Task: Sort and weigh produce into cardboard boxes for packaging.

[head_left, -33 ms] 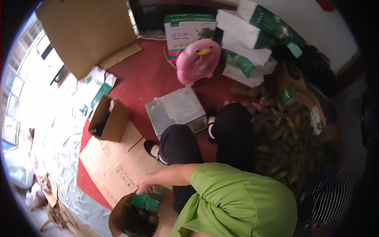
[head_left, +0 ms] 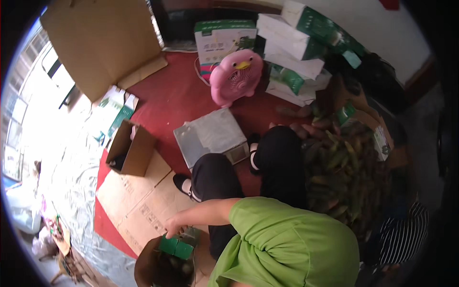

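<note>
My right hand (head_left: 176, 225) reaches across my lap to the left, coming out of a light-green sleeve. Its fingers are closed at the upper edge of a small green carton (head_left: 177, 247) with a folded panel; the exact grip is small and blurred. The carton sits in the mouth of an open brown cardboard box (head_left: 146, 263) beside my left leg. Dark roundish things (head_left: 179, 265) lie deeper in that box, too dim to name. My left hand is out of view.
A grey metal box (head_left: 210, 134) stands before my feet, a pink bird-shaped fan (head_left: 236, 79) beyond it. To the right lies a heap of long greenish-brown produce (head_left: 342, 177). White-and-green cartons (head_left: 291, 48) are stacked behind. At left stand an upright cardboard box (head_left: 134, 150) and flattened cardboard (head_left: 138, 201).
The whole view has shifted slightly. My right hand stays at the green carton in the box, and nothing has been let go.
</note>
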Motion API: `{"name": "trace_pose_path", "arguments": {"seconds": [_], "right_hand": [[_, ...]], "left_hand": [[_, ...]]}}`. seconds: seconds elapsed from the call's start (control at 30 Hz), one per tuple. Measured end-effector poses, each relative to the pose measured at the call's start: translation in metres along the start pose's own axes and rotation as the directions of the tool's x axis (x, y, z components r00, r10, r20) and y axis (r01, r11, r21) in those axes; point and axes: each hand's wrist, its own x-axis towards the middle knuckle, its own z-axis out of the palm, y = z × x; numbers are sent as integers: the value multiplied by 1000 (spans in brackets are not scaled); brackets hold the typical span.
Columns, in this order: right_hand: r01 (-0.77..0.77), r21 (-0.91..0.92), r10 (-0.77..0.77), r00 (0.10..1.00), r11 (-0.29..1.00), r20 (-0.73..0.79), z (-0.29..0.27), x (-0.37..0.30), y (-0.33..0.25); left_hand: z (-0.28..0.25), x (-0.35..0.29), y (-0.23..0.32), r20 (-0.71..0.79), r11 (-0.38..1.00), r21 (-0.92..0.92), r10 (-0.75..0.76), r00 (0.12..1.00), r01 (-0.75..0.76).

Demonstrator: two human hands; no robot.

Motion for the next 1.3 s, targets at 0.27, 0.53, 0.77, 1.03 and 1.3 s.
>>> {"name": "trace_pose_path", "arguments": {"seconds": [0.27, 0.53, 0.77, 1.03, 1.3], "right_hand": [[440, 70, -340, 777, 895, -530, -92, -61, -12], [715, 58, -253, 320, 696, -913, -173, -298, 53], [672, -107, 38, -197, 733, -980, -181, -452, 190], [583, -100, 404, -666, 806, -626, -151, -604, 321], [60, 138, 88, -974, 989, -208, -149, -747, 380]], "left_hand": [[73, 35, 71, -112, 881, 179, 461, 881, -438], [198, -22, 130, -184, 566, 357, 823, 538, -744], [330, -65, 176, 0, 238, 479, 963, 271, -845], [635, -138, 177, 542, 31, 88, 837, 74, -996], [757, -116, 125, 847, -135, -30, 523, -97, -990]]}}
